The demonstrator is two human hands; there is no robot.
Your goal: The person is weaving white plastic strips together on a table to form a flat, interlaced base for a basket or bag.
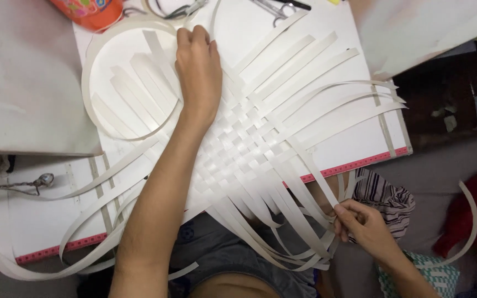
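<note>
Left hand pressed flat on woven white strips, centre frame; right hand pinches one glossy strip end, lower right.

One woven strip mat, one strip hoop, one orange cup, two hands

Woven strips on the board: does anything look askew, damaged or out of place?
Nothing looks damaged. The woven mat sits diagonally on the white board, and its loose strip ends hang off the near edge. The left hand presses strips by the ring; the right hand pinches hanging ends.
</note>
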